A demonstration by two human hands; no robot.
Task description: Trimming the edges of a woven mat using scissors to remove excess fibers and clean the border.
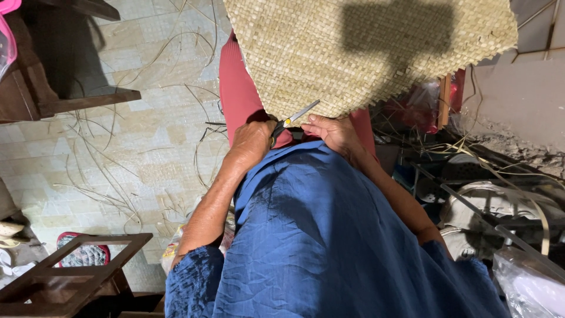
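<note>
Scissors (292, 119) are lying in the left hand (252, 143), fingers curled around the handles, blades angling up against the woven mat (365, 53) (its edge over the lap); right hand (332, 132) fingers are pinching that edge just beside the blades.

My lap (238, 94), in red cloth, carries the woven straw mat (365, 47), which lies across my knees. Below, the pale tiled floor (147, 135) carries loose straw strands (100, 171) scattered over it, a dark wooden stool (65, 277) and a red-rimmed slipper (82, 253).
</note>
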